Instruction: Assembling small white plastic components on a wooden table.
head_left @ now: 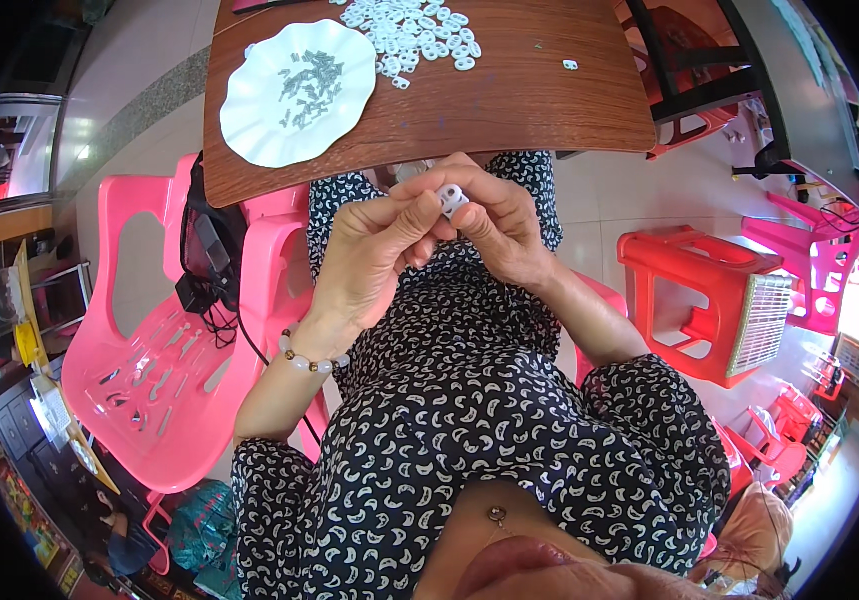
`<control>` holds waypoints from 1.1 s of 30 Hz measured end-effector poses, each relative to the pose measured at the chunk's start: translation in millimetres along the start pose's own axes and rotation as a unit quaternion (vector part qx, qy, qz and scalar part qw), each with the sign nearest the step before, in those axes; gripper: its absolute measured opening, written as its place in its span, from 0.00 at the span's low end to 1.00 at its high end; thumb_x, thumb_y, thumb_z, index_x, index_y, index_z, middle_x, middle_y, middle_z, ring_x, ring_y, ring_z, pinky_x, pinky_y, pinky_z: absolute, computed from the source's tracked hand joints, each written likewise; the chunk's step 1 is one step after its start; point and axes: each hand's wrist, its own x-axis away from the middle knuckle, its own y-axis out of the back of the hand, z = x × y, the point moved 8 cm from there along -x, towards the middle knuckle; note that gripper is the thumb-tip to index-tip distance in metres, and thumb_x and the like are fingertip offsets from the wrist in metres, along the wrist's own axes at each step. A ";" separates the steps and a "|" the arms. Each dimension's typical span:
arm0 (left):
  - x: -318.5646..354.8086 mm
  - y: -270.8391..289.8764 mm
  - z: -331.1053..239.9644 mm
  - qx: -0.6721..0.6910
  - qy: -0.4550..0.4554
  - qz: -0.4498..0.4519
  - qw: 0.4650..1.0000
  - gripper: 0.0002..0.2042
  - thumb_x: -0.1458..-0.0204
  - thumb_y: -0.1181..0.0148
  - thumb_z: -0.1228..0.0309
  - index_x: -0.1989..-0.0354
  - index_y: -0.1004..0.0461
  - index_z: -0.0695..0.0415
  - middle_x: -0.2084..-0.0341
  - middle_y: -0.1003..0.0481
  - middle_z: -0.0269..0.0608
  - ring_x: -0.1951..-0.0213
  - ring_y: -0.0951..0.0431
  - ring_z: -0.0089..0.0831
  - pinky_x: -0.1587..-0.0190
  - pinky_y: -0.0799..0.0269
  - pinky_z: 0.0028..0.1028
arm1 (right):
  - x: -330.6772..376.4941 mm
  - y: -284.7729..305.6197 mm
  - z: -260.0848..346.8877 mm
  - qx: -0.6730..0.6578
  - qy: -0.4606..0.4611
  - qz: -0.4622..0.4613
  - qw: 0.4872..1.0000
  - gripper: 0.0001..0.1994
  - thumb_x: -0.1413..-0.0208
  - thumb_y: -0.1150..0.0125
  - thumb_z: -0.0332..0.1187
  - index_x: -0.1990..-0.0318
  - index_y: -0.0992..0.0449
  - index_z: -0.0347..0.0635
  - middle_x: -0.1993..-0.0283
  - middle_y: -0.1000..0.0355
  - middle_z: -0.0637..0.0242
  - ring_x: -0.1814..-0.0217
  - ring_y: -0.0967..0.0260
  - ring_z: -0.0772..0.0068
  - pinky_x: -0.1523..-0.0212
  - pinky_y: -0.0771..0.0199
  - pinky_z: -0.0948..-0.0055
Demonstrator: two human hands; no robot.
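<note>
A brown wooden table (509,100) carries a white scalloped plate (249,110) of small metal pieces at ten o'clock and a heap of white plastic parts (411,30) at twelve. Below its edge, the left hand (374,255) and right hand (499,225) together pinch one small white plastic part (452,198) between their fingertips, over the lap.

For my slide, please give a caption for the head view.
Both hands, left hand and right hand, pinch a small white plastic piece below a wooden table.
</note>
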 end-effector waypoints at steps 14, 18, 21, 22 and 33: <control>4.1 -5.7 -1.2 0.030 -0.027 -0.008 0.999 0.11 0.46 0.38 0.69 0.57 0.21 0.61 0.76 0.24 0.36 0.78 0.33 0.13 0.76 0.40 0.14 | -0.1 5.4 8.9 0.116 0.038 -0.036 0.992 0.23 0.40 0.49 0.51 0.51 0.23 0.40 0.62 0.24 0.67 0.59 0.32 0.74 0.57 0.30 0.73; 4.2 -7.2 1.1 0.032 -0.027 -0.004 0.999 0.12 0.45 0.38 0.69 0.57 0.21 0.62 0.75 0.24 0.35 0.78 0.33 0.13 0.76 0.40 0.14 | -0.5 4.1 13.4 0.156 0.066 -0.031 0.985 0.24 0.39 0.51 0.51 0.52 0.23 0.38 0.64 0.23 0.65 0.59 0.31 0.73 0.56 0.30 0.73; 4.1 -8.6 1.9 0.032 -0.024 -0.006 0.999 0.12 0.46 0.38 0.68 0.57 0.21 0.63 0.75 0.23 0.35 0.78 0.33 0.13 0.75 0.40 0.14 | 2.5 3.7 12.2 0.150 0.062 -0.044 0.986 0.26 0.38 0.52 0.52 0.53 0.23 0.36 0.61 0.22 0.62 0.58 0.32 0.72 0.56 0.30 0.72; 4.1 -8.5 1.8 0.030 -0.027 -0.014 0.999 0.12 0.46 0.38 0.68 0.57 0.21 0.63 0.75 0.23 0.35 0.78 0.33 0.13 0.75 0.40 0.14 | 3.4 5.3 10.9 0.142 0.057 -0.056 0.987 0.25 0.38 0.52 0.52 0.53 0.23 0.36 0.60 0.22 0.61 0.58 0.31 0.72 0.57 0.29 0.72; 0.2 -7.7 8.3 0.035 -0.022 -0.034 0.999 0.11 0.46 0.37 0.67 0.62 0.19 0.62 0.76 0.23 0.35 0.78 0.33 0.14 0.74 0.38 0.16 | 3.7 7.4 6.1 0.135 0.063 -0.079 0.986 0.18 0.36 0.50 0.43 0.54 0.23 0.37 0.59 0.23 0.63 0.60 0.30 0.74 0.58 0.28 0.74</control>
